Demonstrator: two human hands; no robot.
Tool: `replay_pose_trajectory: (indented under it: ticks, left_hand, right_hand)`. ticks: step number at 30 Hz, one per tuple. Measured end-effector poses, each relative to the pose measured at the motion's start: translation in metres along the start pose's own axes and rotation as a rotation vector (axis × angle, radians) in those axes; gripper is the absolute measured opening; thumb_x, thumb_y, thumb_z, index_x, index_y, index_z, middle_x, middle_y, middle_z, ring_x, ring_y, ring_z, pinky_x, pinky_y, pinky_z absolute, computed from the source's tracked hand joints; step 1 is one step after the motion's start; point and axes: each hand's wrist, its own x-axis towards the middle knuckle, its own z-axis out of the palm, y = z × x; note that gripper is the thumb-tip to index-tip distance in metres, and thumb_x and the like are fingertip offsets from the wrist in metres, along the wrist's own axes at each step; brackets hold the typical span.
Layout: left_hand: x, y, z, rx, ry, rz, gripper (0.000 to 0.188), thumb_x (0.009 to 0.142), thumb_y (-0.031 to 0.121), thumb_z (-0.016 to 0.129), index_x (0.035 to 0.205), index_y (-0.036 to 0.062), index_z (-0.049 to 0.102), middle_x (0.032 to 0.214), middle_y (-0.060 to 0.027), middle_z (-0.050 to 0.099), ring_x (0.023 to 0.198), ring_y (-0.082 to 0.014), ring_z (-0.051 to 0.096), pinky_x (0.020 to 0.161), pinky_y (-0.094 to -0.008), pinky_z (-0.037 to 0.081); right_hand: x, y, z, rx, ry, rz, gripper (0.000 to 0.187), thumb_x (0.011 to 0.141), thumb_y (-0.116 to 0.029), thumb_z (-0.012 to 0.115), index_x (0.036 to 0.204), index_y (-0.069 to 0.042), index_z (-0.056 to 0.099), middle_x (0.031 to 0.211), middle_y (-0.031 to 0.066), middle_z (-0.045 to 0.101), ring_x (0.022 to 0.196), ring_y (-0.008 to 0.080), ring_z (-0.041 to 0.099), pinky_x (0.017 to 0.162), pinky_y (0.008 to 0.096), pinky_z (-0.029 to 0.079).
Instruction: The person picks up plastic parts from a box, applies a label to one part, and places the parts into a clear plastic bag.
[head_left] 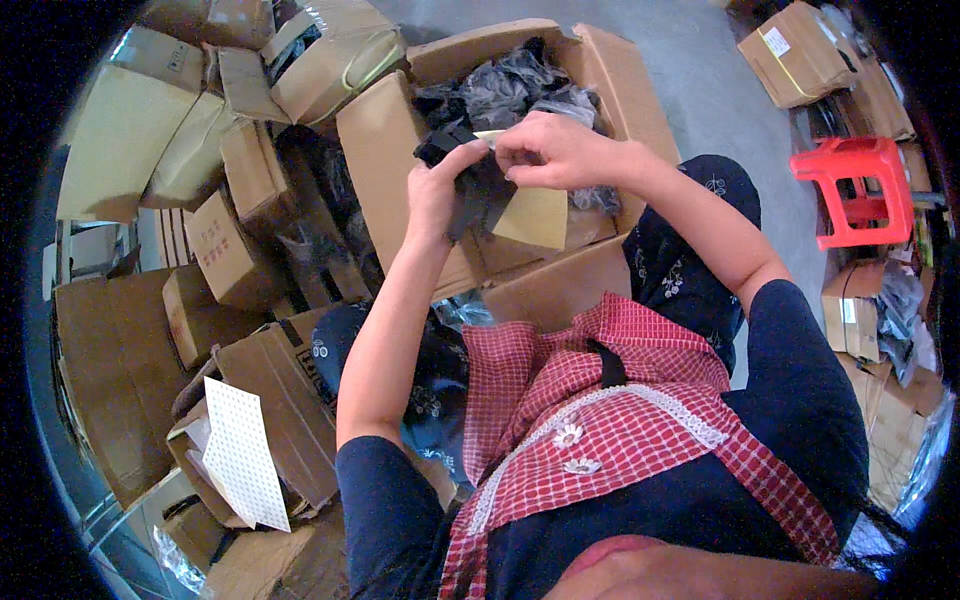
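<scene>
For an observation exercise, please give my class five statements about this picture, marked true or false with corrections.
1. The left hand holds a black item. True.
2. The plastic stool is blue. False: the plastic stool is red.
3. Dark plastic lies in the open cardboard box. True.
4. The white patterned sheet is on the right. False: the white patterned sheet is on the left.
5. The apron is red-and-white checked. True.

- The one view looks out from the person's head, through a wide fisheye lens.
- It faces steeply down, over the apron [600, 400] at lower centre, to the hands [560, 152] at upper centre.
- It sits close: chin [640, 575] at the lower edge, floor [690, 70] farther off at the top.
</scene>
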Motion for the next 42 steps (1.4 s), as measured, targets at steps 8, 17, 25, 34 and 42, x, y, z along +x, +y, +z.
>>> replay_pose_trajectory:
  ticks: [8, 17, 25, 34, 42]
  left_hand:
    - [-0.001, -0.003, -0.003, 0.015, -0.046, 0.014, 0.021, 0.08, 0.015, 0.072, 0.093, -0.0003, 0.067, 0.084, -0.0063, 0.068, 0.072, -0.0156, 0.065, 0.067, -0.0292, 0.052]
    - [-0.002, -0.007, 0.002, 0.048, -0.04, -0.057, 0.032, 0.087, 0.027, 0.069, 0.104, -0.0003, 0.065, 0.088, -0.01, 0.07, 0.071, -0.0197, 0.069, 0.064, -0.0299, 0.058]
    - [-0.004, -0.006, 0.002, -0.18, -0.182, -0.199, 0.031, 0.085, 0.029, 0.071, 0.098, 0.0016, 0.068, 0.089, -0.0091, 0.069, 0.074, -0.0179, 0.067, 0.067, -0.03, 0.054]
    - [-0.002, -0.006, -0.005, -0.078, -0.133, -0.162, 0.029, 0.084, 0.026, 0.07, 0.098, 0.001, 0.069, 0.089, -0.0091, 0.069, 0.073, -0.0179, 0.067, 0.067, -0.0296, 0.053]
    - [0.003, -0.007, -0.008, -0.076, -0.081, -0.096, 0.026, 0.083, 0.024, 0.07, 0.093, 0.0007, 0.069, 0.084, -0.0066, 0.069, 0.071, -0.0161, 0.065, 0.065, -0.0287, 0.052]
  right_hand:
    - [-0.002, 0.008, 0.001, -0.19, 0.118, 0.21, 0.023, 0.081, -0.023, 0.07, 0.076, -0.003, 0.06, 0.068, 0.0116, 0.063, 0.063, 0.0279, 0.062, 0.057, 0.0374, 0.046]
    - [0.0, -0.012, 0.005, -0.021, 0.115, 0.348, 0.036, 0.082, -0.039, 0.073, 0.087, -0.005, 0.062, 0.063, 0.0034, 0.057, 0.059, 0.0146, 0.055, 0.054, 0.0301, 0.041]
    - [0.0, 0.002, 0.0, 0.154, -0.018, 0.339, 0.034, 0.082, -0.035, 0.074, 0.087, -0.004, 0.061, 0.064, 0.0004, 0.055, 0.06, 0.0094, 0.051, 0.055, 0.0276, 0.039]
    - [-0.002, -0.002, -0.004, 0.085, 0.071, 0.18, 0.025, 0.087, -0.025, 0.068, 0.096, -0.003, 0.063, 0.079, 0.0032, 0.063, 0.071, 0.0116, 0.057, 0.065, 0.0282, 0.046]
    - [-0.006, -0.025, 0.002, 0.281, 0.121, 0.026, 0.025, 0.086, -0.009, 0.066, 0.106, -0.003, 0.053, 0.087, 0.0039, 0.061, 0.08, 0.0117, 0.059, 0.074, 0.0267, 0.049]
